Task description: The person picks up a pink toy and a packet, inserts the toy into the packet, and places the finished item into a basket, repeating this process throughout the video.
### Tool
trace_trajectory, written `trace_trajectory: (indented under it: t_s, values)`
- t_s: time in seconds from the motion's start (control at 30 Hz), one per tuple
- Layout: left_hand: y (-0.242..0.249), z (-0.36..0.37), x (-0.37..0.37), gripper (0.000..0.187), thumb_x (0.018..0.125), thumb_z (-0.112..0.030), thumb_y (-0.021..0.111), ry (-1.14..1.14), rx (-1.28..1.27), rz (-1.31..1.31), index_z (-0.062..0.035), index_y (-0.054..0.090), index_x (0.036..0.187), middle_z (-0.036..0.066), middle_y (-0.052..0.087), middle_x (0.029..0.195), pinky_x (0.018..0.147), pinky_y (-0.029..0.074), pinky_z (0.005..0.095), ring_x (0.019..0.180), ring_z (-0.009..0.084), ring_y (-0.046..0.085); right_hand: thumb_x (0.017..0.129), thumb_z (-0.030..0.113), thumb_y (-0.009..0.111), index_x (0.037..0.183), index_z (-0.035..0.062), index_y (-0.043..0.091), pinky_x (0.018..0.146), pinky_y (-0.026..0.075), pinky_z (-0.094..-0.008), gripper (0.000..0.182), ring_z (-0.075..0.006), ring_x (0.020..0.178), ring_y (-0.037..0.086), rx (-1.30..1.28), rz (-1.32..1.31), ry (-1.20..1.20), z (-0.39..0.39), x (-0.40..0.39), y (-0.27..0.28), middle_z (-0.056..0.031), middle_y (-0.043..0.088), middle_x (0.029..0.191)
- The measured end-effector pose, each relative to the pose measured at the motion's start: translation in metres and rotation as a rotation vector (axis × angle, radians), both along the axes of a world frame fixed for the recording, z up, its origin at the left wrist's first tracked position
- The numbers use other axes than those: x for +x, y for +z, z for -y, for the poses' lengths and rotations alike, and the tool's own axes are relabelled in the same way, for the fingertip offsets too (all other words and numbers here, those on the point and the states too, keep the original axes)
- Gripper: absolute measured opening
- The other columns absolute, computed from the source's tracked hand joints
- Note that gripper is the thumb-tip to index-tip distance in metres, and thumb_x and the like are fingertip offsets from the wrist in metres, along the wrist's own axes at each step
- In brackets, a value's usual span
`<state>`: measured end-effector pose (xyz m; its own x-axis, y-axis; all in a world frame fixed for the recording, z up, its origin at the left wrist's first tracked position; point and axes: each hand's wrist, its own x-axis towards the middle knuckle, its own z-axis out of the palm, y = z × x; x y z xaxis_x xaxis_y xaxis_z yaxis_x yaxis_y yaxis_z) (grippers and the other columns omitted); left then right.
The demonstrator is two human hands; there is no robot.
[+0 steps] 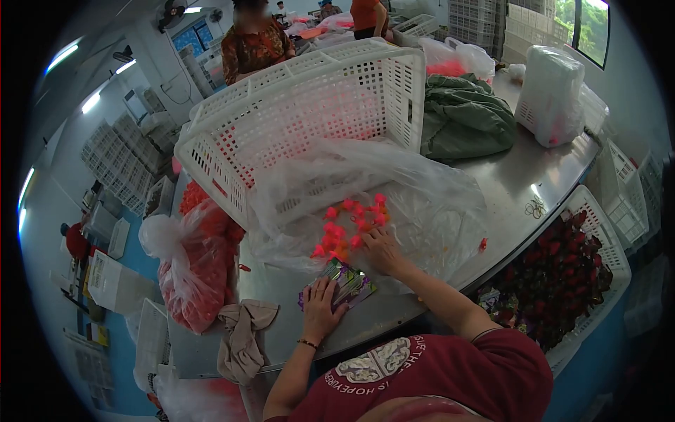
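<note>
On the metal table, small bright pink and orange pieces (337, 231) lie in a loose heap on clear plastic sheeting (439, 218). My right hand (382, 251) is at the right side of this heap, palm down, fingers stretched out and fingertips right at the pink pieces. Below the heap are purple and green printed packets (357, 285), partly overlapping. My left hand (321, 309) lies over their left part, fingers spread flat on them and hiding some of the print.
A white perforated crate (302, 84) stands tipped on its side behind the sheeting. Bagged pink pieces (190, 281) and a grey-brown cloth (242, 337) are at left. Dark green cloth (467, 116) lies behind, a crate of dark red items (562, 281) at right. A person (254, 49) stands opposite.
</note>
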<state>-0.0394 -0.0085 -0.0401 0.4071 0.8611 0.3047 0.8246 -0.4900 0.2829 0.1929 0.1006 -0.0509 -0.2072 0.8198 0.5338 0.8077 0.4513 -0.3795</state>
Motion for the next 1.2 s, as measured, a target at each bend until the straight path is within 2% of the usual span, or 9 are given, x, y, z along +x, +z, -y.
trace_trajectory:
  t_s: [0.17, 0.27, 0.37, 0.57, 0.67, 0.73, 0.97, 1.07, 1.2]
  values:
    - [0.001, 0.0, 0.001, 0.069, 0.075, -0.035, 0.073, 0.007, 0.002, 0.0, -0.0062, 0.047, 0.132, 0.015, 0.045, 0.137, 0.109, 0.024, 0.0496, 0.129, 0.033, 0.039, 0.084, 0.017, 0.059, 0.106, 0.0068, 0.06, 0.088, 0.042, -0.0438, 0.024, -0.032, 0.105, 0.054, 0.086, -0.113, -0.011, -0.008, -0.003, 0.017, -0.0138, 0.057, 0.11]
    - [0.001, 0.0, 0.0, 0.069, 0.075, -0.035, 0.072, 0.006, -0.004, 0.003, -0.0062, 0.047, 0.132, 0.015, 0.045, 0.137, 0.109, 0.024, 0.0499, 0.129, 0.0331, 0.039, 0.083, 0.015, 0.059, 0.107, 0.0066, 0.06, 0.089, 0.042, -0.0427, 0.026, -0.034, 0.108, 0.053, 0.192, -0.004, -0.063, -0.019, -0.006, 0.009, -0.0165, 0.053, 0.117]
    - [0.0, 0.001, 0.0, 0.068, 0.075, -0.036, 0.072, 0.008, -0.006, 0.006, -0.0065, 0.047, 0.131, 0.015, 0.045, 0.138, 0.109, 0.024, 0.0502, 0.129, 0.0331, 0.039, 0.081, 0.012, 0.058, 0.107, 0.007, 0.059, 0.088, 0.044, -0.0415, 0.026, -0.0356, 0.109, 0.052, 0.069, 0.087, -0.014, -0.021, -0.006, -0.005, -0.0179, 0.05, 0.119]
    - [0.004, 0.0, -0.004, 0.066, 0.076, -0.034, 0.072, -0.017, -0.035, 0.06, -0.0077, 0.048, 0.131, 0.014, 0.046, 0.137, 0.109, 0.023, 0.0501, 0.13, 0.0317, 0.039, 0.078, 0.009, 0.06, 0.1, 0.0054, 0.058, 0.081, 0.047, -0.0442, 0.022, -0.0376, 0.097, 0.055, 0.013, -0.023, 0.013, -0.019, 0.001, -0.015, -0.0186, 0.051, 0.107]
    - [0.003, -0.004, -0.006, 0.055, 0.079, -0.032, 0.07, -0.054, -0.068, 0.176, -0.0068, 0.054, 0.125, 0.014, 0.049, 0.133, 0.107, 0.025, 0.0487, 0.127, 0.032, 0.041, 0.079, 0.011, 0.062, 0.096, 0.0057, 0.057, 0.079, 0.047, -0.0446, 0.019, -0.0361, 0.089, 0.057, -0.015, -0.087, -0.004, -0.017, 0.008, -0.015, -0.0168, 0.054, 0.097]
    - [0.007, -0.004, 0.001, 0.042, 0.079, -0.028, 0.07, 0.043, -0.029, 0.154, -0.0066, 0.061, 0.113, 0.013, 0.055, 0.125, 0.104, 0.028, 0.0463, 0.122, 0.0314, 0.045, 0.08, 0.012, 0.062, 0.095, 0.0051, 0.056, 0.077, 0.048, -0.0437, 0.017, -0.0337, 0.089, 0.058, -0.034, -0.121, 0.015, -0.013, 0.012, -0.005, -0.0151, 0.057, 0.092]
    - [0.004, -0.01, 0.024, 0.026, 0.074, -0.018, 0.071, 0.081, 0.085, 0.017, -0.0055, 0.061, 0.094, 0.009, 0.06, 0.108, 0.091, 0.038, 0.0449, 0.104, 0.0285, 0.054, 0.076, 0.009, 0.059, 0.094, 0.0055, 0.056, 0.071, 0.05, -0.0413, 0.019, -0.0347, 0.082, 0.063, -0.012, -0.157, -0.112, -0.022, 0.011, -0.008, -0.0158, 0.062, 0.089]
    - [-0.002, -0.015, 0.025, 0.024, 0.071, -0.013, 0.073, 0.098, 0.035, 0.074, -0.0044, 0.062, 0.091, 0.01, 0.06, 0.101, 0.086, 0.043, 0.0421, 0.099, 0.0304, 0.055, 0.076, 0.007, 0.057, 0.093, 0.0047, 0.056, 0.067, 0.051, -0.0414, 0.017, -0.0345, 0.076, 0.064, -0.011, -0.057, -0.205, -0.031, 0.015, -0.023, -0.0161, 0.061, 0.089]
    - [0.002, -0.017, 0.028, 0.024, 0.072, -0.011, 0.073, 0.111, 0.056, 0.064, -0.004, 0.061, 0.091, 0.01, 0.059, 0.097, 0.081, 0.046, 0.0406, 0.095, 0.0309, 0.055, 0.074, 0.006, 0.057, 0.088, 0.0034, 0.058, 0.068, 0.052, -0.0396, 0.014, -0.0312, 0.079, 0.064, -0.092, 0.07, -0.15, -0.028, 0.02, -0.026, -0.0155, 0.06, 0.089]
